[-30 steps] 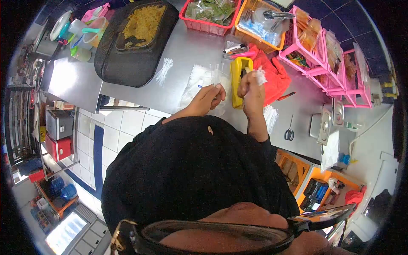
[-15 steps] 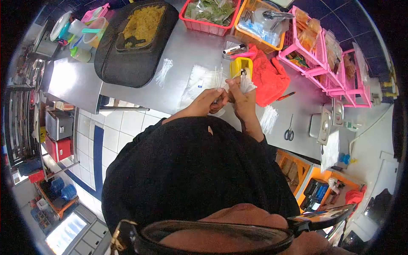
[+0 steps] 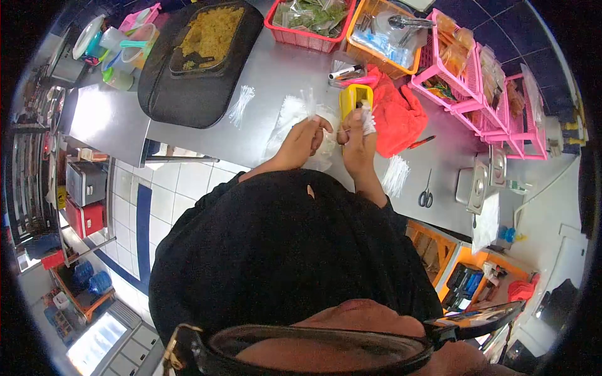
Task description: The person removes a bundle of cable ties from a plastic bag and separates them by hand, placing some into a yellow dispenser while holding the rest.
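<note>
Thin white sticks [image 3: 306, 100] poke up past the curled fingers of my left hand [image 3: 300, 143], which is closed on them. My right hand [image 3: 360, 145] is also closed, with a bundle of similar white sticks [image 3: 369, 123] fanning out beside its thumb. Right behind that hand stands a yellow holder [image 3: 348, 96] that looks like a tape dispenser. Clear plastic bags [image 3: 279, 133] lie under and beside my left hand. Loose piles of white sticks lie at both sides, one left pile [image 3: 241, 105] and one right pile [image 3: 396, 176].
A red cloth [image 3: 401, 119] lies right of the yellow holder. Scissors [image 3: 426, 190] rest farther right on the metal table [image 3: 257, 66]. A red basket [image 3: 305, 42], an orange basket [image 3: 352, 45] and pink racks [image 3: 473, 106] line the back. A tray of yellow food [image 3: 210, 37] sits on a black case [image 3: 182, 103].
My hands have drawn apart; the left shifted slightly left with its sticks. The right stays by the yellow holder, its bundle now turned more upright.
</note>
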### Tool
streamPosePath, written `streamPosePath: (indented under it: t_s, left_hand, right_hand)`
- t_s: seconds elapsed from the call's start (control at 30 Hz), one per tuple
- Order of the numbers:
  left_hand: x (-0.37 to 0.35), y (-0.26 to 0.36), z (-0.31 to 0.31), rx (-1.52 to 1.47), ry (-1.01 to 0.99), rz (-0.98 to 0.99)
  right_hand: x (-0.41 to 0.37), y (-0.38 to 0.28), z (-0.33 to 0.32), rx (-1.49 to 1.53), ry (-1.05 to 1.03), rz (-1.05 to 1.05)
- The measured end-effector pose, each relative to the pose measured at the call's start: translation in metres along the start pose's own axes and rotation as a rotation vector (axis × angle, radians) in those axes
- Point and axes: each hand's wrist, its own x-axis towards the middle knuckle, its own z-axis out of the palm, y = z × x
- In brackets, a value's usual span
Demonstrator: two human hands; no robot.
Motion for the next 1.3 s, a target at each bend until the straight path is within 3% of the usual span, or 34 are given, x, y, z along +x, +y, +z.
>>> streamPosePath:
  t_s: [0.27,0.37,0.47,0.57,0.67,0.7,0.8,0.93,0.97,1.07,1.3]
  left_hand:
    - [0.007,0.009,-0.006,-0.170,0.361,0.032]
    - [0.013,-0.004,-0.015,-0.252,0.340,0.115]
    - [0.013,-0.001,-0.015,-0.281,0.389,0.149]
    - [0.014,0.003,-0.020,-0.242,0.395,0.198]
    - [0.013,0.007,-0.022,-0.068,0.414,0.355]
    - [0.011,0.010,-0.022,0.022,0.408,0.362]
    - [0.004,0.013,-0.019,0.244,0.388,0.365]
    - [0.002,0.011,-0.008,0.398,0.420,0.424]
    - [0.003,0.012,-0.007,0.432,0.447,0.461]
    - [0.005,0.010,-0.011,0.477,0.516,0.521]
    - [0.004,0.006,-0.014,0.382,0.495,0.468]
  right_hand:
    - [-0.007,0.026,0.005,-0.530,0.052,-0.232]
    - [-0.012,0.005,0.016,-0.715,-0.100,-0.301]
    - [-0.019,0.008,0.019,-0.619,-0.161,-0.109]
    - [-0.019,0.012,0.017,-0.615,-0.194,-0.176]
    - [-0.012,0.002,0.012,-0.566,-0.072,-0.232]
    - [-0.009,0.003,0.008,-0.514,-0.027,-0.133]
    - [-0.005,-0.006,0.005,-0.613,-0.048,-0.163]
    - [-0.016,0.007,0.018,-0.629,-0.317,-0.031]
    - [-0.021,0.017,0.019,-0.571,-0.312,0.141]
    - [-0.023,0.018,0.022,-0.542,-0.306,0.049]
    - [-0.020,0.016,0.020,-0.521,-0.472,0.140]
